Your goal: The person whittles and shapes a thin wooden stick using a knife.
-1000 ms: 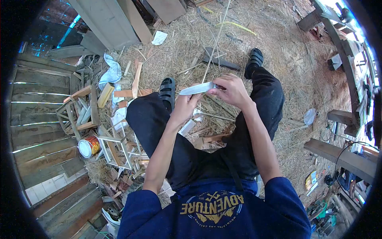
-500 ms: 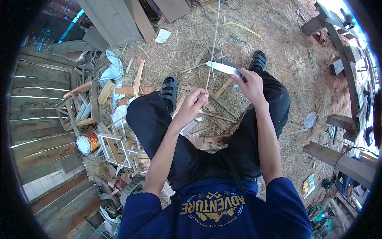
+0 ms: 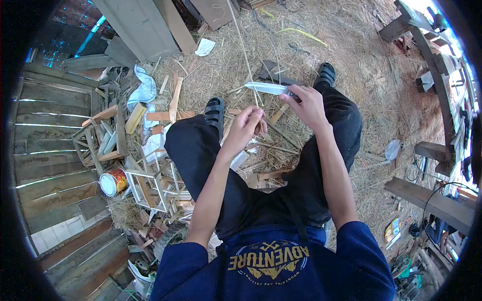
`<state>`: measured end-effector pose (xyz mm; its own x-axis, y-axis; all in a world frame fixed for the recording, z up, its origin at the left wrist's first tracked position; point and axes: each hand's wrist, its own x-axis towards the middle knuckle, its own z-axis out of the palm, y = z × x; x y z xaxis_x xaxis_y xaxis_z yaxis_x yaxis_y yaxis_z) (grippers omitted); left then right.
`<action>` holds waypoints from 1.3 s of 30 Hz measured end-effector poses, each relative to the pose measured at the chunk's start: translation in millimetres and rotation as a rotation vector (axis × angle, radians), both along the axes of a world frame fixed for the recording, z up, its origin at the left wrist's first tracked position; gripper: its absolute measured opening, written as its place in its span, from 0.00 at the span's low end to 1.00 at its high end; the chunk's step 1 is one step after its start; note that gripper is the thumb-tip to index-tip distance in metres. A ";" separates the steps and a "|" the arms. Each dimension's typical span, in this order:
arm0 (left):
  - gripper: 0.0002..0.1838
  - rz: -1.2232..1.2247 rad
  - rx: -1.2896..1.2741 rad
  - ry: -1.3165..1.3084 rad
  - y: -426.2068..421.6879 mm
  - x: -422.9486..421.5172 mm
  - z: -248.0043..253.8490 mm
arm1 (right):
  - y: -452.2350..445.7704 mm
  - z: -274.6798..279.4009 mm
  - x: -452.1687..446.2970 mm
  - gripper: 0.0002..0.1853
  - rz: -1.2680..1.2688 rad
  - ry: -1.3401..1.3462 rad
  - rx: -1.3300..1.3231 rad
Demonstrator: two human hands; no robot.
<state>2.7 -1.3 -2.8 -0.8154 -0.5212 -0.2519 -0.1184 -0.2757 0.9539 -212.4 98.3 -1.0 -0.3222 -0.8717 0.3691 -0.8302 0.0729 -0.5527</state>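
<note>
Between its thumb and fingers, my left hand (image 3: 244, 129) pinches the near end of a long thin strip (image 3: 242, 44), which runs up and away toward the top of the view. My right hand (image 3: 309, 106) is closed round the handle of a knife (image 3: 269, 88). The pale blade points left and lies across the strip, a little beyond my left fingertips; whether it touches the strip I cannot tell. Both hands are above the floor between my knees.
Straw and wood scraps cover the ground (image 3: 351, 40). At left are a small white frame (image 3: 146, 190), a paint can (image 3: 113, 182), a yellow block (image 3: 135, 118) and a blue-white cloth (image 3: 144, 86). Wooden beams (image 3: 431, 203) stand at right, boards (image 3: 138, 27) at upper left.
From resting across both hands, the knife moved out past my left hand, then slightly back left over the strip. The strip's far end has swung left. My left hand still pinches its near end.
</note>
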 end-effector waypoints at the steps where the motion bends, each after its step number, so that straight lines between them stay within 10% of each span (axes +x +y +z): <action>1: 0.13 0.007 -0.004 0.007 0.0 -1.9 0.0 | 0.0 -0.6 0.0 0.20 -0.001 -0.001 0.009; 39: 0.13 0.266 -0.177 -0.029 1.1 -6.4 -5.2 | 1.2 8.0 21.7 0.20 0.094 -0.130 0.241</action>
<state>-3.6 -0.3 -8.0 -0.6386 -0.7528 -0.1596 -0.0923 -0.1309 0.9871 -190.6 99.5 7.0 -0.2672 -0.9575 0.1086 -0.7630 0.1414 -0.6307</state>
